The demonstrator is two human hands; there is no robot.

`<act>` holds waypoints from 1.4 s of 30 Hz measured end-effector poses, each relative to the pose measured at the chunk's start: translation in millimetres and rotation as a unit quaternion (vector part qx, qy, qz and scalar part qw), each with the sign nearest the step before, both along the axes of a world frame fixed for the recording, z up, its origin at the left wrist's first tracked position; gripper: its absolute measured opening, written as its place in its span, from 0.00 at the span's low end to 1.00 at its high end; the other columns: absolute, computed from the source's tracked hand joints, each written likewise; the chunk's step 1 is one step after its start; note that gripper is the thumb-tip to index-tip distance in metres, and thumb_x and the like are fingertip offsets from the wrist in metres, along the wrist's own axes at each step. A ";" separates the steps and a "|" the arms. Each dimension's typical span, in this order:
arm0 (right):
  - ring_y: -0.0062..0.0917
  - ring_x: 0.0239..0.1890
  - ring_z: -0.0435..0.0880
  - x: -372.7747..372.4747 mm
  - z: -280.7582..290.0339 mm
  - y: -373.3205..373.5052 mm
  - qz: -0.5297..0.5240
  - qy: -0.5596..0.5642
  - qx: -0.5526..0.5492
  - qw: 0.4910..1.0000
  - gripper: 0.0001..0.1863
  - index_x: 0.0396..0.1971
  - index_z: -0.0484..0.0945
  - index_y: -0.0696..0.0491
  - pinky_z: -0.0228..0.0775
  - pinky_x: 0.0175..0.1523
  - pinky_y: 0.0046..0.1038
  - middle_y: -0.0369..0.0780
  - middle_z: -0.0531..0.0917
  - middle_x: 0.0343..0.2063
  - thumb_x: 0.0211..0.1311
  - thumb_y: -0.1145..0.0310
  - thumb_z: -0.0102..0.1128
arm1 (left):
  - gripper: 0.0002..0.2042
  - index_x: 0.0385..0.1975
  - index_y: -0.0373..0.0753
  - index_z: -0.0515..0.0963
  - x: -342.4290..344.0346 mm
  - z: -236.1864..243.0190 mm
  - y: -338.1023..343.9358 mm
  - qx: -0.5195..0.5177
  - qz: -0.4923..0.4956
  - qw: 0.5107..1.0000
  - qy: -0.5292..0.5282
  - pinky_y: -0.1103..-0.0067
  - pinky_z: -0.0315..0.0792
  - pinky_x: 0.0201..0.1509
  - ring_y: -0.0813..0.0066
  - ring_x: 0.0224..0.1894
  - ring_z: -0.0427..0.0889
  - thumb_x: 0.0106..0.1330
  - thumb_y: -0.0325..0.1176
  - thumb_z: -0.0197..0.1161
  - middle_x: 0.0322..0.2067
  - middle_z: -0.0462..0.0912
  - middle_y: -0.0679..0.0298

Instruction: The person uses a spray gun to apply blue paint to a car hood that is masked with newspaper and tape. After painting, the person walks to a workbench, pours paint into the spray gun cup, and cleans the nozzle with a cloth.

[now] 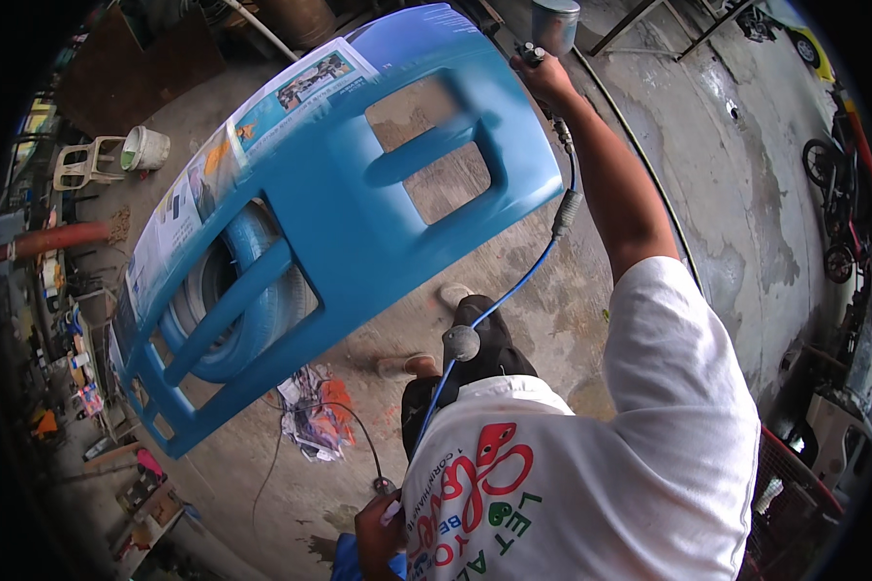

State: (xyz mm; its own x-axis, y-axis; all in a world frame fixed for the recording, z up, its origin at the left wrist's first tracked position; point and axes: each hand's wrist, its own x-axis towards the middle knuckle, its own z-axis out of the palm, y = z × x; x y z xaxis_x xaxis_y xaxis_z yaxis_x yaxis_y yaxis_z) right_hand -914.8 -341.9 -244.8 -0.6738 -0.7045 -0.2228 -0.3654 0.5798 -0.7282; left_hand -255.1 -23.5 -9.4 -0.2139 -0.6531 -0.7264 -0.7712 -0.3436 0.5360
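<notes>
My right hand [550, 83], arm stretched out to the far side, is wrapped round a spray gun [531, 56] topped by a grey paint cup [556, 27]. A blue air hose [518, 286] runs from the gun back to my body. Just left of the gun lies a blue car bumper [344, 257], its paint glossy; masking newspaper [295, 97] covers its far edge. A faint haze hangs over the nearest cutout. Low by my side, my left hand [380, 531] is closed, with a dark cord [363, 431] leading to it; what its fingers hold is hard to make out.
Under the bumper sits a tire [252, 281] sprayed bluish. Crumpled paper [315, 412] lies on the concrete floor near my feet. A white bucket [145, 149] and a plastic chair [89, 163] stand left. Metal legs [664, 24] rise at the far right; motorcycles [828, 165] line the right side.
</notes>
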 end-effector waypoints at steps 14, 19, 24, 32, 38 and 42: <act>0.16 0.13 0.67 10.6 45.8 55.9 0.047 -0.130 -0.018 0.990 0.21 0.39 0.78 0.54 0.61 0.15 0.25 0.32 0.73 0.20 0.73 0.48 0.61 | 0.13 0.48 0.34 0.85 31.6 -15.8 26.8 0.015 -0.008 1.000 -0.022 0.74 0.78 0.43 0.67 0.38 0.88 0.63 0.22 0.66 0.37 0.87 0.54; 0.26 0.18 0.81 -30.4 25.3 70.4 -0.023 0.019 0.058 0.998 0.26 0.48 0.81 0.54 0.72 0.20 0.33 0.41 0.81 0.23 0.69 0.44 0.63 | 0.14 0.48 0.34 0.85 40.0 -27.8 35.7 0.017 0.005 1.000 0.003 0.74 0.77 0.42 0.66 0.36 0.87 0.62 0.22 0.67 0.34 0.85 0.55; 0.27 0.22 0.81 5.9 46.5 53.4 0.020 0.039 0.087 0.995 0.28 0.52 0.76 0.53 0.74 0.23 0.33 0.43 0.82 0.27 0.70 0.41 0.59 | 0.14 0.49 0.34 0.85 40.0 -27.3 33.7 0.046 0.008 0.999 -0.017 0.75 0.77 0.42 0.67 0.36 0.86 0.62 0.23 0.68 0.34 0.86 0.55; 0.24 0.10 0.70 86.5 57.7 -0.5 0.150 -0.091 0.045 0.983 0.26 0.29 0.77 0.57 0.62 0.13 0.31 0.37 0.71 0.14 0.71 0.45 0.61 | 0.12 0.46 0.33 0.85 55.7 -19.6 33.5 0.063 0.010 0.997 -0.033 0.75 0.77 0.42 0.66 0.36 0.87 0.62 0.25 0.70 0.35 0.86 0.54; 0.23 0.09 0.70 177.0 78.7 -12.5 0.227 -0.173 -0.013 0.958 0.25 0.32 0.79 0.56 0.61 0.13 0.30 0.37 0.71 0.14 0.71 0.45 0.61 | 0.09 0.42 0.33 0.86 88.0 -32.3 54.2 0.072 0.000 0.997 -0.035 0.73 0.77 0.40 0.65 0.34 0.87 0.63 0.28 0.70 0.33 0.86 0.54; 0.22 0.12 0.70 234.1 99.8 -3.7 0.242 -0.230 -0.023 0.942 0.23 0.36 0.81 0.53 0.63 0.15 0.29 0.38 0.74 0.19 0.71 0.46 0.63 | 0.08 0.41 0.35 0.86 101.6 -42.3 55.4 0.084 -0.025 0.995 -0.053 0.73 0.77 0.38 0.66 0.33 0.87 0.65 0.30 0.70 0.31 0.86 0.54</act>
State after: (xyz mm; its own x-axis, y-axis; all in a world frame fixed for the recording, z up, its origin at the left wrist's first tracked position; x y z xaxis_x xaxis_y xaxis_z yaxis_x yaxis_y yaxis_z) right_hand -680.7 -345.6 -144.9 -0.1112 -0.9200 -0.3758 -0.2179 0.3915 -0.8940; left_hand -153.5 31.8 -51.7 -0.1582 -0.5115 -0.8446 -0.8387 -0.3818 0.3884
